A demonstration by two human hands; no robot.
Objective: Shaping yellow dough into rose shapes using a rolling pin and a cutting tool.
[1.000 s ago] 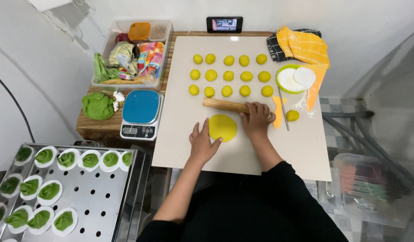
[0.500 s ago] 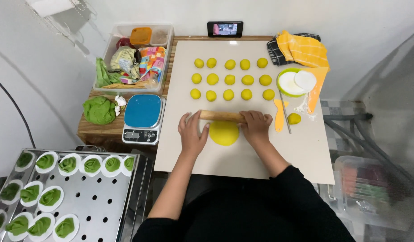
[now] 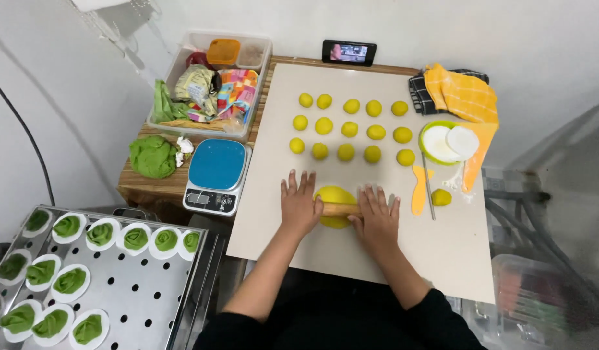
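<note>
Head view.

Left hand [image 3: 299, 206]: lying palm-down, fingers spread, pressing flat on the left end of the rolling pin [image 3: 341, 209]. Not gripping; fingers are extending over the pin, away from the body.

Right hand [image 3: 377, 217]: lying palm-down, fingers spread, pressing flat on the pin's right end. The two hands are sitting apart, one at each end, about level with each other.

Rolling pin: wooden, only the short middle stretch showing between the hands. Long axis is running left to right, across the body. Both hands are equally near, each touching it.

Dough disc [image 3: 335, 196]: yellow, flattened, lying directly under the pin between the hands, its edge showing beyond and on the near side of the pin.

Mat [image 3: 351, 259]: pale sheet lying under hands, pin and disc.

Dough balls [image 3: 350, 129]: yellow, sitting in rows beyond the fingertips, apart from the disc.

Single ball [image 3: 441, 197]: lying right of the right hand, beside a yellow scraper [image 3: 419, 190].

Bowl [image 3: 439, 142]: green-rimmed, holding white powder, standing beyond and right of the right hand; an orange cloth [image 3: 461, 94] is lying farther off.

Scale [image 3: 215, 175]: blue-topped, sitting left of the left hand, off the mat.

Tray [image 3: 143, 291]: perforated metal, carrying green dough pieces on white rounds, lying near-left, well apart from the hands.
</note>
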